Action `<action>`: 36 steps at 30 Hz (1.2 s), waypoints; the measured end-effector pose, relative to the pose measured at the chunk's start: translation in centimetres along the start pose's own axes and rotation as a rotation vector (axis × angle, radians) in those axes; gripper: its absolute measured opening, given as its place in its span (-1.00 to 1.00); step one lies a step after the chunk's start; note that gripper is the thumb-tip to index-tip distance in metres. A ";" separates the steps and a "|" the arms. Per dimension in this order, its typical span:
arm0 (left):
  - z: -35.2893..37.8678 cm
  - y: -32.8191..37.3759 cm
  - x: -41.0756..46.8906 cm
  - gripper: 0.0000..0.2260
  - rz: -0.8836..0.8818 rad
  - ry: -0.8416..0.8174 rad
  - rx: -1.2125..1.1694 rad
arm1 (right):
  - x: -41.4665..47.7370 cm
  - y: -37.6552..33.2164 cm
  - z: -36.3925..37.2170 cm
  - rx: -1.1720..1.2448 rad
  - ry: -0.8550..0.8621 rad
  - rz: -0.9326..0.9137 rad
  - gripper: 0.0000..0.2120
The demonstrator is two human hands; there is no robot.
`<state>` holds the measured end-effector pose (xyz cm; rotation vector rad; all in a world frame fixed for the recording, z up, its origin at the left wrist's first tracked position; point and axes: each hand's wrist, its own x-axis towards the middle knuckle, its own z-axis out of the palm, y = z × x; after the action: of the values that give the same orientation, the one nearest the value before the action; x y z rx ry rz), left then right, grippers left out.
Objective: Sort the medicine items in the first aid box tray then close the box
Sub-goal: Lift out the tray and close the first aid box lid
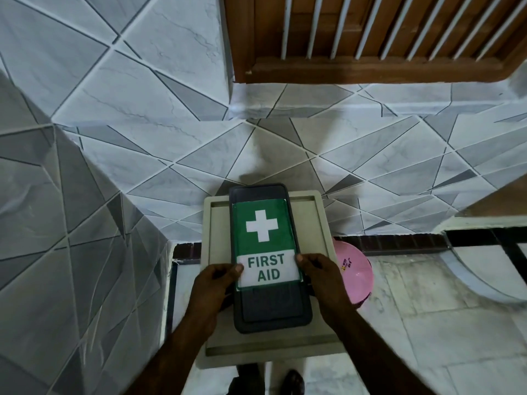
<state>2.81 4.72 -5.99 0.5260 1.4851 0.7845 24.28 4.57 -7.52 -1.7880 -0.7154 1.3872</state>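
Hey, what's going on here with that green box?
A person grips a closed first aid box by its long sides with the left hand and right hand, thumbs on the lid. It lies on a beige tray. No medicine items are visible; a pink bowl sits to the right.

One view only: a wide-angle camera worn at head height, facing forward and steeply down. The first aid box [268,246] on the desk [218,223] lies close, low centre. Tiled wall [142,81] fills the upper frame, and floor [427,323] the lower right.
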 end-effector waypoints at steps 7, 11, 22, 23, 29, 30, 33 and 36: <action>-0.2 -3.1 -1.8 -0.77 -0.022 0.051 0.034 | -0.8 1.6 0.2 -0.101 0.083 -0.068 -0.88; 0.0 -3.3 -2.0 -0.78 0.015 0.094 -0.005 | -0.8 1.6 0.6 -0.152 0.107 -0.083 -0.87; -0.6 -6.8 -5.7 -0.78 -0.048 0.072 -0.190 | -4.7 3.9 -3.6 0.123 -0.234 0.161 -0.77; -0.4 -6.9 -5.6 -0.81 -0.043 0.080 -0.194 | -4.7 3.9 -3.5 0.119 -0.222 0.151 -0.78; 0.0 -7.1 -5.5 -0.85 0.007 0.125 -0.148 | -4.7 4.3 -2.5 0.105 -0.126 0.110 -0.80; 0.0 -7.1 -5.9 -0.83 0.025 0.125 -0.164 | -5.0 4.1 -2.6 0.132 -0.143 0.110 -0.79; 0.6 -7.8 -6.1 -0.67 0.039 0.135 -0.202 | -5.5 4.4 -2.9 0.191 -0.195 0.132 -0.66; 1.9 -8.4 -6.4 -0.62 0.069 0.187 -0.233 | -6.4 5.0 -2.3 0.195 -0.184 0.129 -0.54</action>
<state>6.34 -5.27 -7.84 0.3365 1.5266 1.0690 24.73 -3.89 -7.83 -1.5912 -0.5457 1.6646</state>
